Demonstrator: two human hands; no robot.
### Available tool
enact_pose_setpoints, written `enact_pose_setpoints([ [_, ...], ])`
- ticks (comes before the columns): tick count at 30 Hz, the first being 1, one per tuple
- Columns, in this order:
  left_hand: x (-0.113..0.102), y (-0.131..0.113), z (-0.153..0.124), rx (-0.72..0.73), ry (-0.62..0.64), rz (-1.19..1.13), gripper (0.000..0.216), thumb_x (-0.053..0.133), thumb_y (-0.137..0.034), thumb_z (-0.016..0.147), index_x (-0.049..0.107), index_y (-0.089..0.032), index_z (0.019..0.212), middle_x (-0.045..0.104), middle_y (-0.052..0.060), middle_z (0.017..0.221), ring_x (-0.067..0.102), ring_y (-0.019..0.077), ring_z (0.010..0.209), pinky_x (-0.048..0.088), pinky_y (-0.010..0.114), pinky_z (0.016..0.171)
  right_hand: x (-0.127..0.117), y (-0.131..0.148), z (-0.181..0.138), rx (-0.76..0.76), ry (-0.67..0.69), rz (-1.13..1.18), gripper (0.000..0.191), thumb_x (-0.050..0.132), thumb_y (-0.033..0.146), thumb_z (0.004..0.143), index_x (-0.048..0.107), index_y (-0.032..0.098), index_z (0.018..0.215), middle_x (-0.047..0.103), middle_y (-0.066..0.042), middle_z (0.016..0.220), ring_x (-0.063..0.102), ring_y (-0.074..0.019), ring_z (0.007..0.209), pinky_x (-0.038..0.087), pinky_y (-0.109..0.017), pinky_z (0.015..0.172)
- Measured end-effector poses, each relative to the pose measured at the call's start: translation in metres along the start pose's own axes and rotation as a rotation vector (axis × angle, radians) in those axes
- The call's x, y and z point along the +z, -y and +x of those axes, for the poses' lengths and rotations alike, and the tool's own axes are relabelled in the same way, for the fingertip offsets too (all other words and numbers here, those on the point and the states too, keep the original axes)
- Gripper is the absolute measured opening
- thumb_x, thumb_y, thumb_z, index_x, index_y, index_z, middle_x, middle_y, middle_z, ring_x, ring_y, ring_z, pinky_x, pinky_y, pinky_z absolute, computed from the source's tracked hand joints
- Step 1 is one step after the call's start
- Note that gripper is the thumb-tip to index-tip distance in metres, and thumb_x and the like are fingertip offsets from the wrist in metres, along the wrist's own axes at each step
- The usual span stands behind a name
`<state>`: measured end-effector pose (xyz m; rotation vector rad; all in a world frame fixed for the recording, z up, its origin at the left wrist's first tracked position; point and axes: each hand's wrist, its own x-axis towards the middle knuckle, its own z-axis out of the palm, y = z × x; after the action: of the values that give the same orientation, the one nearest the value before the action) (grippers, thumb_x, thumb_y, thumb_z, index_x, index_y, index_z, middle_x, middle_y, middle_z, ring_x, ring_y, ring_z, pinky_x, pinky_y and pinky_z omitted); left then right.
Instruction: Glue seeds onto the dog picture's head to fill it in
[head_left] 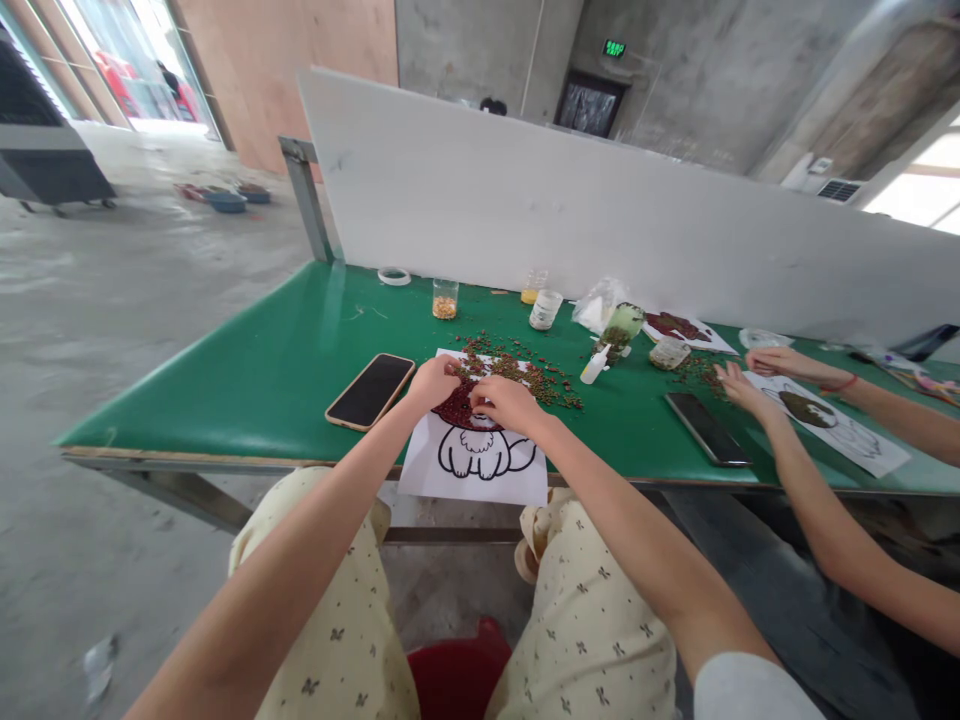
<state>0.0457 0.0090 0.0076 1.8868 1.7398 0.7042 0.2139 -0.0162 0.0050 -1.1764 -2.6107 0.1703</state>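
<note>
A white sheet with a black outline drawing of an animal lies at the near edge of the green table. Dark red beans fill the upper part of the drawing. My left hand rests on the sheet's upper left with fingers curled down onto the beans. My right hand sits beside it, fingers pinched over the red patch. What the fingertips hold is too small to make out. Loose brown and red beans lie scattered just beyond both hands.
A black phone lies left of the sheet. Behind are a cup of yellow grains, a white jar, a small glue bottle and a tape roll. Another person's hands work on a second sheet beside a second phone.
</note>
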Motion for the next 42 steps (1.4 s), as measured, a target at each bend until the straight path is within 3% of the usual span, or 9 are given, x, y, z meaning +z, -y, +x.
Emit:
enact_pose_setpoints([
  [29, 0.005, 0.008, 0.006, 0.042, 0.019, 0.006, 0.03, 0.053, -0.013, 0.072, 0.061, -0.017, 0.1, 0.066, 0.003, 0.093, 0.06, 0.0155, 0.085, 0.044, 0.023, 0.073, -0.005, 0.002, 0.001, 0.01, 0.022, -0.014, 0.003, 0.063, 0.02, 0.08, 0.064, 0.018, 0.083, 0.063, -0.003, 0.088, 0.054, -0.0159, 0.09, 0.037, -0.023, 0.072],
  [35, 0.003, 0.007, 0.006, 0.04, 0.014, 0.013, 0.031, 0.053, -0.012, 0.072, 0.061, -0.016, 0.102, 0.066, 0.005, 0.095, 0.06, 0.0162, 0.085, 0.044, 0.023, 0.071, -0.013, -0.015, -0.001, 0.103, -0.111, -0.024, 0.012, 0.053, 0.018, 0.086, 0.064, 0.019, 0.084, 0.063, -0.003, 0.091, 0.054, -0.0157, 0.091, 0.037, -0.024, 0.073],
  [40, -0.002, 0.007, 0.006, 0.046, -0.031, 0.044, 0.034, 0.049, -0.009, 0.072, 0.061, -0.016, 0.103, 0.065, 0.006, 0.101, 0.059, 0.0172, 0.091, 0.045, 0.025, 0.078, -0.025, -0.043, -0.012, 0.27, -0.15, -0.029, 0.026, 0.042, 0.008, 0.086, 0.065, 0.021, 0.089, 0.063, -0.003, 0.094, 0.055, -0.0154, 0.088, 0.037, -0.023, 0.069],
  [42, -0.005, 0.007, 0.006, 0.057, -0.048, 0.07, 0.035, 0.049, -0.009, 0.072, 0.061, -0.016, 0.104, 0.064, 0.006, 0.103, 0.058, 0.0182, 0.094, 0.044, 0.026, 0.081, -0.031, -0.056, -0.018, 0.326, -0.171, -0.009, 0.023, 0.045, 0.009, 0.085, 0.065, 0.021, 0.089, 0.064, -0.003, 0.095, 0.056, -0.0153, 0.088, 0.038, -0.023, 0.069],
])
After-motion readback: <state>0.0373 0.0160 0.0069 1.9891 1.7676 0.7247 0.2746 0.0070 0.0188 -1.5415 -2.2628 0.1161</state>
